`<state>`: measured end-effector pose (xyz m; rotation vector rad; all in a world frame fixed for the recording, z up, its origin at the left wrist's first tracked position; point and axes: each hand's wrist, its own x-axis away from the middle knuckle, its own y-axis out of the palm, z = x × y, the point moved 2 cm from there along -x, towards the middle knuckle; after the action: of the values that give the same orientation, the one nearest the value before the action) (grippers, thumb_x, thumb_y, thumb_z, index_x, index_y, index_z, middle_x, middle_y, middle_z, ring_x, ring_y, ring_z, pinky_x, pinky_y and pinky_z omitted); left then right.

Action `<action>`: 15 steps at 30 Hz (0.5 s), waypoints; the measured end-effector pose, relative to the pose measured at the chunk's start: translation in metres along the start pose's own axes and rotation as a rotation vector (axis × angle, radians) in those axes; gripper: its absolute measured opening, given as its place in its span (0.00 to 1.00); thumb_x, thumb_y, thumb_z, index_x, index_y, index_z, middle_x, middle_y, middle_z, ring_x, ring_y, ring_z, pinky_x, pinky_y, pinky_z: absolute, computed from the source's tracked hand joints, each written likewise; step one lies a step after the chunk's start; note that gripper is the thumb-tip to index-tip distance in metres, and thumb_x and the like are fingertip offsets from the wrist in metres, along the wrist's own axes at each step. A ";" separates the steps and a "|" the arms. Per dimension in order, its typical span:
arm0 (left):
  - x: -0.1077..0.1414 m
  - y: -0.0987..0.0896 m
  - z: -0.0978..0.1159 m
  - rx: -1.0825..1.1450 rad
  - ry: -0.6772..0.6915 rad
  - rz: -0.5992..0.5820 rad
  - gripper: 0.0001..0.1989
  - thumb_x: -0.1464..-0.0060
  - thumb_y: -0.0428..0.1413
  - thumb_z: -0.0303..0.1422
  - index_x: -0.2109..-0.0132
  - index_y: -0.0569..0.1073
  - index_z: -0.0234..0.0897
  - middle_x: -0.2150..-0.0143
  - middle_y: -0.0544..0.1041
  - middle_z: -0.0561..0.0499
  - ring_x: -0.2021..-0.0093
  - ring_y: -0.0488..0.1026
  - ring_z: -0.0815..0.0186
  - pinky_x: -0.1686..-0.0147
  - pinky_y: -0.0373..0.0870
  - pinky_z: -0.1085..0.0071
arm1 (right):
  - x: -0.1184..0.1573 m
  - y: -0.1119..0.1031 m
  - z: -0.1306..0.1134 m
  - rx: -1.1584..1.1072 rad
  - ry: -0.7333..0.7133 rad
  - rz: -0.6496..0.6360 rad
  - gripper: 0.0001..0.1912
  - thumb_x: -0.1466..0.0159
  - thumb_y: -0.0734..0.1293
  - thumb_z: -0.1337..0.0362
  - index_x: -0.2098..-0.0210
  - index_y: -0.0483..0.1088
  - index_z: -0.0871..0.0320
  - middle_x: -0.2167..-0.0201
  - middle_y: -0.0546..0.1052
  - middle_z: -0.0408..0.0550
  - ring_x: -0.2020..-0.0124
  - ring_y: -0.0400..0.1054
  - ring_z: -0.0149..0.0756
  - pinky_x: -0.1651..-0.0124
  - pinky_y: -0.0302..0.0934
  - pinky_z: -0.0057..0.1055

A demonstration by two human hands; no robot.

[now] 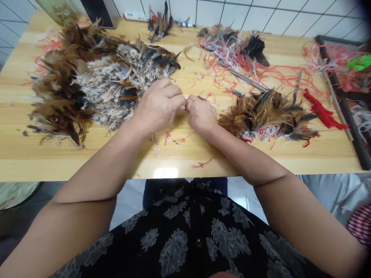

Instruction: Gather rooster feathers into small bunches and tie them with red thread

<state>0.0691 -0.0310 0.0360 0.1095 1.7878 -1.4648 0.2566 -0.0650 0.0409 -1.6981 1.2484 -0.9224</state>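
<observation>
My left hand (162, 103) and my right hand (202, 114) meet above the middle of the wooden table, fingertips nearly touching. Both are closed in a pinch; what lies between the fingers is too small to make out. Right beside my left hand spreads a large pile of brown, grey and black feathers (106, 87), partly covered by that hand. To the right of my right hand lies a smaller bunch of brown feathers (263, 112) with red and white string ends at its base.
On the wooden table (95, 164) lie a tangle of pink and white strings (232, 50), a thin stick (246, 79), and a bundle of red string (324, 110). A dark-framed tray (344, 104) stands at the right. Markers (136, 17) and a small feather tuft (160, 25) lie near the tiled wall.
</observation>
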 end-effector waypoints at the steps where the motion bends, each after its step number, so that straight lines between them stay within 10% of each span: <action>1: 0.000 -0.002 -0.003 0.024 0.002 0.001 0.23 0.10 0.48 0.41 0.60 0.74 0.48 0.59 0.86 0.43 0.57 0.79 0.47 0.56 0.80 0.47 | 0.001 0.000 -0.001 0.016 -0.024 -0.004 0.22 0.20 0.59 0.75 0.43 0.84 0.54 0.36 0.88 0.57 0.38 0.84 0.51 0.43 0.71 0.40; 5: 0.001 -0.013 -0.024 0.222 -0.082 -0.070 0.14 0.18 0.58 0.40 0.58 0.78 0.49 0.55 0.89 0.45 0.51 0.84 0.47 0.46 0.85 0.43 | -0.004 0.006 0.004 -0.174 -0.174 -0.037 0.16 0.20 0.62 0.76 0.55 0.80 0.55 0.48 0.87 0.54 0.44 0.81 0.46 0.39 0.72 0.39; 9: 0.005 -0.018 -0.046 0.461 -0.301 -0.173 0.27 0.17 0.65 0.60 0.58 0.79 0.45 0.55 0.89 0.46 0.49 0.87 0.51 0.41 0.88 0.51 | -0.006 0.014 0.006 -0.912 -0.247 -0.242 0.22 0.14 0.71 0.63 0.68 0.68 0.53 0.65 0.76 0.44 0.62 0.69 0.34 0.52 0.69 0.29; 15: 0.010 0.012 -0.046 0.774 -0.419 0.078 0.45 0.33 0.68 0.84 0.61 0.78 0.44 0.57 0.89 0.46 0.56 0.89 0.51 0.50 0.90 0.50 | 0.009 0.009 -0.008 -1.572 0.013 -0.326 0.30 0.19 0.79 0.65 0.72 0.60 0.55 0.66 0.73 0.40 0.71 0.56 0.24 0.64 0.58 0.21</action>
<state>0.0447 0.0084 0.0202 0.2377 0.8156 -1.8822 0.2483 -0.0770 0.0371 -3.1034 1.9017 0.1170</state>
